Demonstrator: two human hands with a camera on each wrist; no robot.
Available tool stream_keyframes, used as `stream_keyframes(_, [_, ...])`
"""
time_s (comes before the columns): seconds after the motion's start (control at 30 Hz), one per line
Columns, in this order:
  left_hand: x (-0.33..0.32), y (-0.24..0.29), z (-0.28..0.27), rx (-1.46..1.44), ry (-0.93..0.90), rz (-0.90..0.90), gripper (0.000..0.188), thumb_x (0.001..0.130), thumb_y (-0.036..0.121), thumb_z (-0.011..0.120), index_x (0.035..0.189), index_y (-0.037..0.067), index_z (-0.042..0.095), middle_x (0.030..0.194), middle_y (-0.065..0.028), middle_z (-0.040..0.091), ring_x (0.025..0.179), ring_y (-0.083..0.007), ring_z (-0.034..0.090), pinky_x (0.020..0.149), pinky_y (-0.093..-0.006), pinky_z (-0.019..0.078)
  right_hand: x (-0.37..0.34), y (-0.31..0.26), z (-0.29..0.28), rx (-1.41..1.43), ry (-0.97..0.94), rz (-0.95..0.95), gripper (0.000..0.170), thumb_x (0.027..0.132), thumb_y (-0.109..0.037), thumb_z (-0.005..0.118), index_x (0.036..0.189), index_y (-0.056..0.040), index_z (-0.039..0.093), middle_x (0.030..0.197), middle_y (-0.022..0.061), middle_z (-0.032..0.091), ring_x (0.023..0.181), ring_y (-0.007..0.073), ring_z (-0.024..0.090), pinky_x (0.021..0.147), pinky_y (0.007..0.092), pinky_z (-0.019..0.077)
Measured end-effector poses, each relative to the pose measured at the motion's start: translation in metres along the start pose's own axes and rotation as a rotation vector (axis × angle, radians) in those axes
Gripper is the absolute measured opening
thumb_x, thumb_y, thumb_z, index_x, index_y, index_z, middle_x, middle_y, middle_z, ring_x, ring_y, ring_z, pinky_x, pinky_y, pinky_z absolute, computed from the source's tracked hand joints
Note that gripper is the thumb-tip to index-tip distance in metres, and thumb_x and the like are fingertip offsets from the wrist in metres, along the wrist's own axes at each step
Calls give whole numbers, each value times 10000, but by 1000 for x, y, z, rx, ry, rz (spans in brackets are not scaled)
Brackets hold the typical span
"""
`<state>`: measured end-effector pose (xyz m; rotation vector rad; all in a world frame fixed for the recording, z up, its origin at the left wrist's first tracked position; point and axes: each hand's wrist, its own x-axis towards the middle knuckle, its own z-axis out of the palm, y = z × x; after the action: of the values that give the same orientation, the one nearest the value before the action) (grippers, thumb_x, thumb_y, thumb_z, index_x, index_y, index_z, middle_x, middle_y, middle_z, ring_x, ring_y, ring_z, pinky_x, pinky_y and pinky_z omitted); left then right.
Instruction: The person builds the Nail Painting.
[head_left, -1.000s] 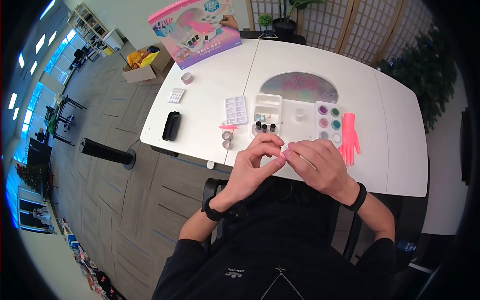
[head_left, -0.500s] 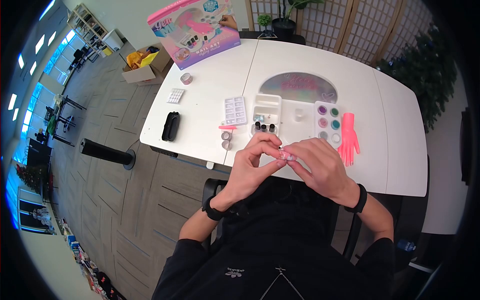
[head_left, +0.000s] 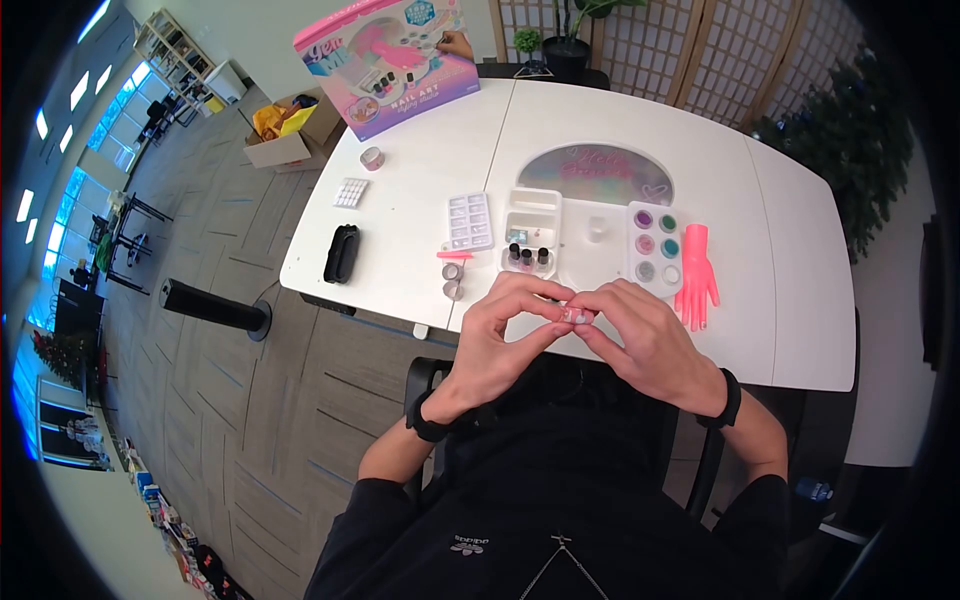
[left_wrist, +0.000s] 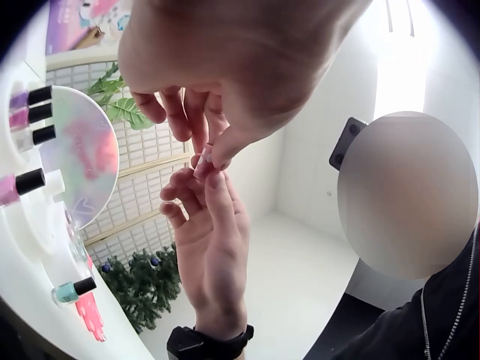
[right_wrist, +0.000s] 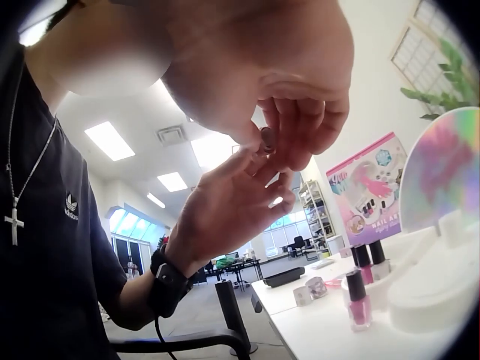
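Left hand [head_left: 492,340], right hand [head_left: 645,335]: fingers curled, tips jointly pinching one small pink-and-white piece [head_left: 576,315]; handling seemingly unfinished. Pink plastic model hand [head_left: 698,275]: on white counter [head_left: 805,320], untouched.

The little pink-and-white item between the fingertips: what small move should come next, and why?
Probably a gentle twist: the right hand could turn the pink-and-white item slightly while the left hand steadies it. The fingertips of both hands pinch it from opposite sides, above the white table, so one can hold as the other turns.
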<state>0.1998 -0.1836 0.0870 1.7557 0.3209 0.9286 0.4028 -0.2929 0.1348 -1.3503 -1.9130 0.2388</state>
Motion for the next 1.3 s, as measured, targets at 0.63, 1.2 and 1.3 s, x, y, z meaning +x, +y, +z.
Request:
stream_keyframes(0.63, [4,-15,7,-64,67,-159,135,947,-45,818,1067,9,792,1104,-75,714,1087,-162,655,1003,-327,500,7,0,-2,138,-17,279,197,1040,-109,745,1216,-23,725,989,104,691,875,236,708,749,362,577])
stream_keyframes(1.2, [48,-6,-26,225,59,-269,170,1006,136,789,1130,29,835,1072,-64,835,1013,-136,726,951,-312,507,58,38,-9,89,-119,247,245,1074,-195,697,1110,43,738,958,163,749,824,286,726,742,402,554])
stream_keyframes(1.3, [72,-16,-37,325,58,-281,199,1005,178,794,1106,11,831,991,-71,839,953,-123,728,909,-311,515,83,59,-3,80,-170,301,345,1078,-275,698,1087,67,740,909,203,764,817,328,748,757,432,558])
